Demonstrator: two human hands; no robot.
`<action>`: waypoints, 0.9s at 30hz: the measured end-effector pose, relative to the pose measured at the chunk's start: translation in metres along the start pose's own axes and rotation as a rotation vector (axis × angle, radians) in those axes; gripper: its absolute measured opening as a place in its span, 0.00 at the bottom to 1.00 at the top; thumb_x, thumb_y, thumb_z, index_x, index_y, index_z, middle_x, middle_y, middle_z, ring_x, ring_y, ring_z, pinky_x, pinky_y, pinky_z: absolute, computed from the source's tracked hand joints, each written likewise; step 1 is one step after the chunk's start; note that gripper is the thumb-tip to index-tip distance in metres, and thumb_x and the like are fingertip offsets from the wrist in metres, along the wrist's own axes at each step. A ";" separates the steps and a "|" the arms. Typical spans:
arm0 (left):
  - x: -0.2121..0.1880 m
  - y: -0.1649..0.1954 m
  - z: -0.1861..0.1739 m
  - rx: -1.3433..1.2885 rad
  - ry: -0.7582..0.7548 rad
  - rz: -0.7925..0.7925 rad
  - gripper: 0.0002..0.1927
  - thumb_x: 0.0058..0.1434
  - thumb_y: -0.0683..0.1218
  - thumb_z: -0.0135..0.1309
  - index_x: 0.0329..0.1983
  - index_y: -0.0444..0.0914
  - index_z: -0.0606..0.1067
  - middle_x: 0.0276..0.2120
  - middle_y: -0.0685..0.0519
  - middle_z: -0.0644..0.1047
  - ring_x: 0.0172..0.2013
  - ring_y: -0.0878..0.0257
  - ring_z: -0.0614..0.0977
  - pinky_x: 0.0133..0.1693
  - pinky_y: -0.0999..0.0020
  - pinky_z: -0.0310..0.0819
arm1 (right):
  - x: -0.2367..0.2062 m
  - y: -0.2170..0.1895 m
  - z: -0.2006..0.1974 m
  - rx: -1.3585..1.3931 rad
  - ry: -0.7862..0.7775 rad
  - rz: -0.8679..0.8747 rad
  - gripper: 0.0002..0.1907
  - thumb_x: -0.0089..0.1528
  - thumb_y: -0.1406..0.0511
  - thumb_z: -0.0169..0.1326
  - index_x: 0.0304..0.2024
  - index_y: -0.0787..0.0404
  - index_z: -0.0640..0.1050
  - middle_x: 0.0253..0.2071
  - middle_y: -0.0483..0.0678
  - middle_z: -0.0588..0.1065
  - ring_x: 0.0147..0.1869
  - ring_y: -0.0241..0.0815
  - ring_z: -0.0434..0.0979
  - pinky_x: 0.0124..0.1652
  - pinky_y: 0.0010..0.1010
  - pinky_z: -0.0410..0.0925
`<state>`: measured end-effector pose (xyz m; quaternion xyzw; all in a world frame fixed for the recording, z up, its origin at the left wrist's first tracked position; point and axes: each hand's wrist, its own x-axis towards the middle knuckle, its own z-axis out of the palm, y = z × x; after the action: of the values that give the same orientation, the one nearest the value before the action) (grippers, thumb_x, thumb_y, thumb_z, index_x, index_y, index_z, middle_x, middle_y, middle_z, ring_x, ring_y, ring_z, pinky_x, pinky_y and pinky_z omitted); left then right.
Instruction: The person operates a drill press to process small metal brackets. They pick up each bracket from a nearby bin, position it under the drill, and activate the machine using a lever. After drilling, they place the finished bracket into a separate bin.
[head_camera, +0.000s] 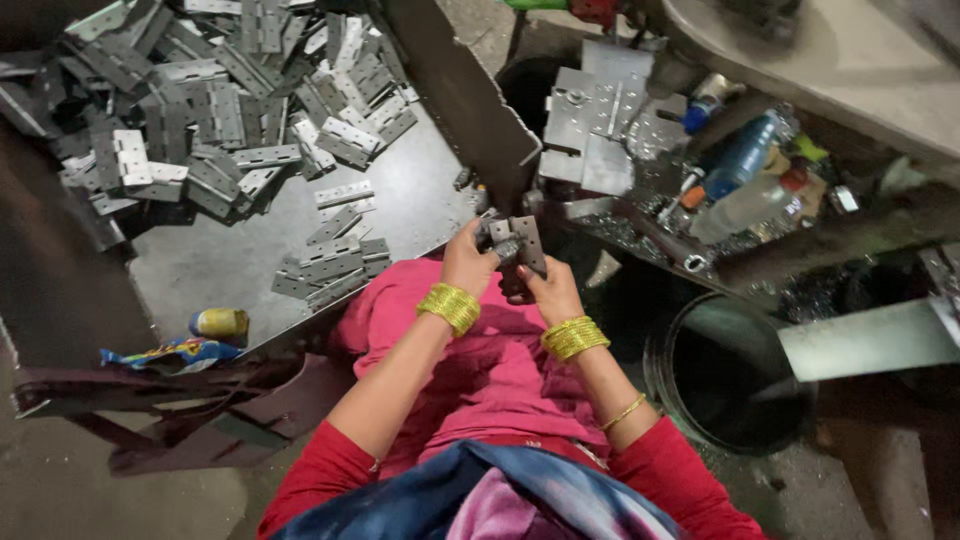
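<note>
On the grey metal tabletop (400, 190) at upper left lies a heap of metal hinges (210, 110); a dark round bucket (725, 370) stands on the dirty floor. A small yellow tin (220, 322) and blue-yellow wrapper (170, 353) sit at the tabletop's near edge. Over the pink lap, the left hand (468, 262) and right hand (548, 290) both close on one hinge (520, 245), its long axis roughly upright, tilted slightly.

floor (90, 490) — bare grey concrete, dusty | table (210, 265) — dark metal sheet on a worn frame, left, heaped with flat grey hinge plates (200, 100) | bench (860, 60) — pale slab, upper right, cluttered shelf with bottles (745, 160) below | bucket (730, 370) — dark, round, on the floor at right | light — dim, cool, from above
</note>
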<state>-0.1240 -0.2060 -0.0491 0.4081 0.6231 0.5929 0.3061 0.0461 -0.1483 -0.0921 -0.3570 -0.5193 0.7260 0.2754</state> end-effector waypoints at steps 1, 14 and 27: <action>0.000 0.008 0.000 -0.002 -0.094 -0.044 0.20 0.54 0.35 0.62 0.51 0.33 0.75 0.39 0.52 0.82 0.39 0.66 0.81 0.45 0.67 0.79 | -0.008 -0.010 -0.005 -0.038 0.000 -0.009 0.12 0.66 0.66 0.53 0.48 0.71 0.74 0.36 0.50 0.80 0.35 0.40 0.84 0.36 0.33 0.78; 0.074 0.054 0.169 1.216 -0.248 0.661 0.11 0.61 0.43 0.50 0.39 0.37 0.82 0.60 0.38 0.75 0.57 0.46 0.79 0.61 0.49 0.67 | -0.063 -0.151 -0.081 -0.692 0.670 -0.204 0.21 0.71 0.58 0.54 0.33 0.70 0.78 0.30 0.62 0.78 0.36 0.61 0.81 0.38 0.52 0.72; 0.118 0.064 0.187 1.415 -0.382 0.358 0.22 0.74 0.49 0.40 0.54 0.33 0.81 0.62 0.42 0.76 0.71 0.47 0.65 0.74 0.48 0.43 | -0.039 -0.038 -0.151 -1.287 0.424 0.205 0.21 0.62 0.52 0.54 0.50 0.59 0.78 0.45 0.62 0.79 0.50 0.63 0.80 0.50 0.52 0.71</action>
<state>-0.0096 -0.0139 0.0058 0.6980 0.7155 0.0107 -0.0273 0.1922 -0.0822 -0.0779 -0.6313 -0.7458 0.2098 0.0338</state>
